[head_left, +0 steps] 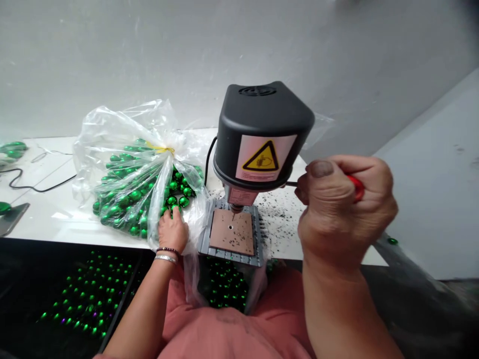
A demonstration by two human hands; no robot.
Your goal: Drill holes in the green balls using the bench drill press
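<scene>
A black drill press (262,112) with a yellow warning label stands in the middle. My right hand (342,199) is closed around its red handle (355,188). Under the drill bit, a brown square plate (232,234) with a small hole lies on the grey metal base (258,257), scattered with dark chips. Left of the machine sits a clear plastic bag (123,124) of shiny green balls (125,199), tied with a yellow tie. At the bag's opening my left hand (173,230) has its fingers on a green ball (176,209); the fingertips are partly hidden among the balls.
Dark shavings (280,219) lie on the white table (56,219) right of the base. A black cable (41,189) runs along the left. Below the table edge are many green balls (228,286) in an open bag and more at lower left.
</scene>
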